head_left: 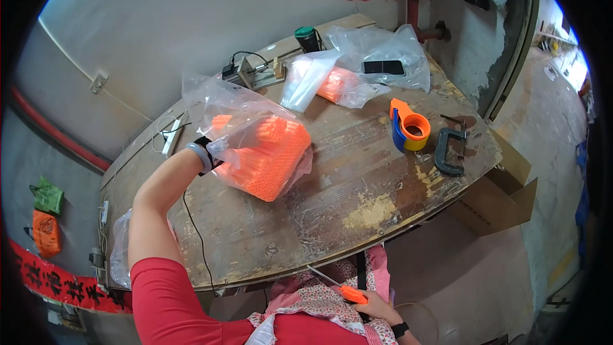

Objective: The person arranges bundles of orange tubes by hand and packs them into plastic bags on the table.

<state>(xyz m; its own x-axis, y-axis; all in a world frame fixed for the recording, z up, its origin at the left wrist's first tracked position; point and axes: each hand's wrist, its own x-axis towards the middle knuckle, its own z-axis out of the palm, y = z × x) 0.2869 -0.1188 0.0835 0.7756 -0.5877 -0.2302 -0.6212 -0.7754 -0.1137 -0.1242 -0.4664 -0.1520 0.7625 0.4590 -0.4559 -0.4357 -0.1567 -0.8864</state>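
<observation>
A clear plastic bag [207, 99] packed with rows of small orange pieces [271, 160] lies on the left half of the wooden table. My left hand [223, 151] reaches into or against the bag's side; plastic covers its fingers, so its grip is hidden. Low in front of my apron, below the table's front edge, my right hand [378, 307] is closed around a screwdriver [353, 294] with an orange handle. Its thin metal shaft points up and left toward the table edge. The orange pieces resemble handles or tubes, though their exact kind cannot be told.
An orange and blue tape dispenser [412, 129] and a dark C-clamp [451, 148] sit at the table's right. Behind are a smaller bag of orange pieces [338, 84], a phone [384, 67], a green-lidded cup [308, 38] and a metal device [246, 73]. A cardboard box [491, 207] stands below right.
</observation>
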